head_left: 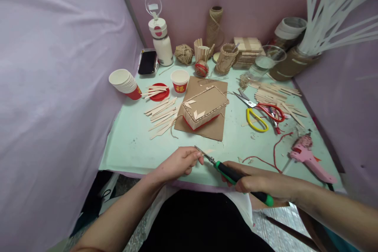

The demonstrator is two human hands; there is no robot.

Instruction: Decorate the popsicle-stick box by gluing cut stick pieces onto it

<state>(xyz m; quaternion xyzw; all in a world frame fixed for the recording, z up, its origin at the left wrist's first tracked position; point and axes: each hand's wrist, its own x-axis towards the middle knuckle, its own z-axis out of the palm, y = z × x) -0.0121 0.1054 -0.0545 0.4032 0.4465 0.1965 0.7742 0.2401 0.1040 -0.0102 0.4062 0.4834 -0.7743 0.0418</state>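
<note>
My left hand (186, 160) pinches a short flat wooden craft stick (209, 152) near the table's front edge. Black-and-green-handled shears (226, 170) are gripped in my right hand (252, 181), their slim metal blades reaching to the stick beside my left fingertips. Whether the blades are closed on the wood cannot be made out. Just beyond my hands, a cardboard box (206, 104) with stick-covered sides, a twisted cord rim and small pale leaf-shaped wood pieces (199, 115) on top rests on a brown cardboard sheet (215, 130).
Loose sticks (162, 116) lie left of the box, near paper cups (125, 82). Scissors (260, 110) and a pink glue gun (310, 159) are on the right. A bottle (162, 45), twine ball (184, 54), glass cup (262, 65) and white-strip jar (295, 63) stand behind.
</note>
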